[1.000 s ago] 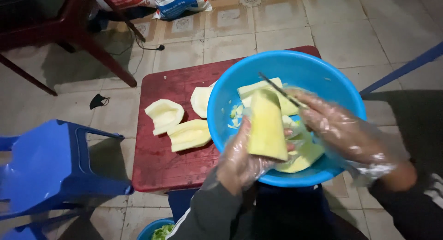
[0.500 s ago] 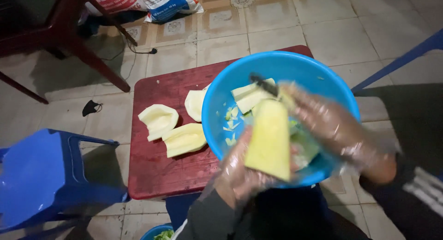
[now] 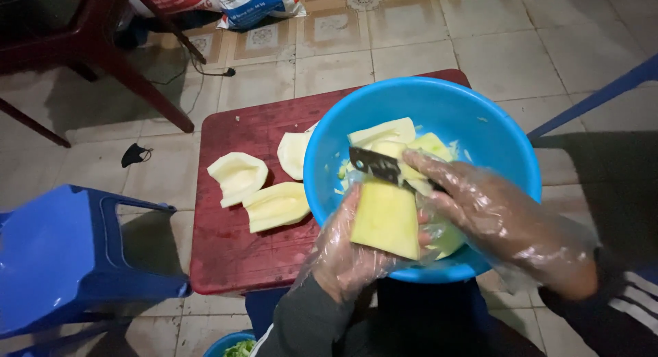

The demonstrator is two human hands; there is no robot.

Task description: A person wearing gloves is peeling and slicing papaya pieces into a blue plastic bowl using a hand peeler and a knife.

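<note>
My left hand [image 3: 346, 257], in a clear plastic glove, holds a pale yellow-green peeled fruit piece [image 3: 385, 220] upright over a blue plastic bowl [image 3: 480, 124]. My right hand [image 3: 500, 220], also gloved, grips a dark-bladed knife [image 3: 375, 165] whose blade lies across the top of the held piece. More peeled pieces and thin shreds [image 3: 384, 132] lie inside the bowl. The bowl rests on the right part of a small dark red table [image 3: 233, 254].
Three peeled fruit pieces [image 3: 274, 205] lie on the red table left of the bowl. A blue plastic stool [image 3: 62, 254] stands at the left, dark red chair legs [image 3: 130, 76] at top left, bags [image 3: 240, 0] at the top, a blue leg [image 3: 596, 96] right.
The knife blade has come down from above the bowl onto the top of the held fruit piece. The view has shifted slightly; my left hand keeps hold of the piece.
</note>
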